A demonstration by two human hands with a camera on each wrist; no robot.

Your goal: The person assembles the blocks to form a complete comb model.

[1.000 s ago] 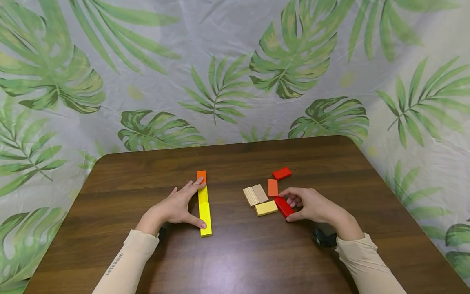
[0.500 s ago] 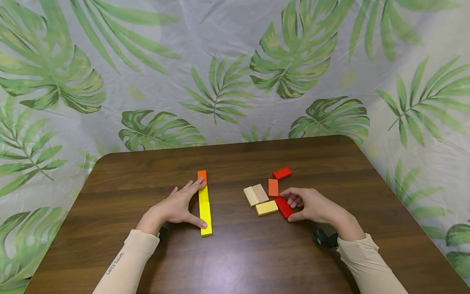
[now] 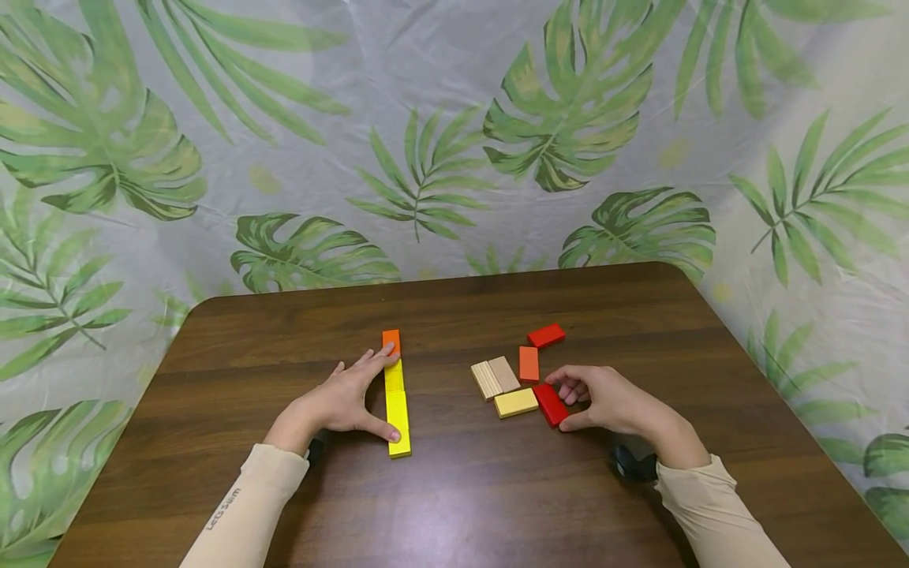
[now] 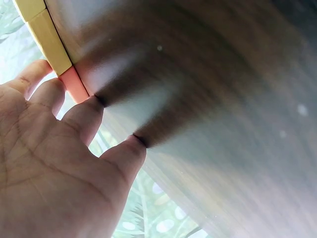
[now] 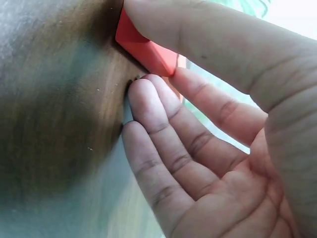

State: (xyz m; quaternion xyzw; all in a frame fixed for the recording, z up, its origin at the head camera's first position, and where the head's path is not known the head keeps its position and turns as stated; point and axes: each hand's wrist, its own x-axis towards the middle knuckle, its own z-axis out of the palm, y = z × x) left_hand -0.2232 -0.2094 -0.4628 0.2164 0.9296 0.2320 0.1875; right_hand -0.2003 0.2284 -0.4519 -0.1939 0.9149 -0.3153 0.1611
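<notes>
On the desk [image 3: 440, 505], the left hand [image 3: 334, 401], fingers [image 3: 375, 364] spread, seemingly steadies a yellow-orange block row [image 3: 398, 418]; the right hand [image 3: 607, 397] pinches a red block [image 3: 550, 405].

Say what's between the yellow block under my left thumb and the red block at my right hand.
The head view shows bare table, then the pale yellow block beside the red block.

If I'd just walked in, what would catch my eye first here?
Probably the large leafy backdrop behind the brown table. Next, the bright row of yellow and orange blocks left of centre, where the left hand rests. Right of centre, the right hand pinches a red block, beside a loose cluster of other blocks.
</notes>
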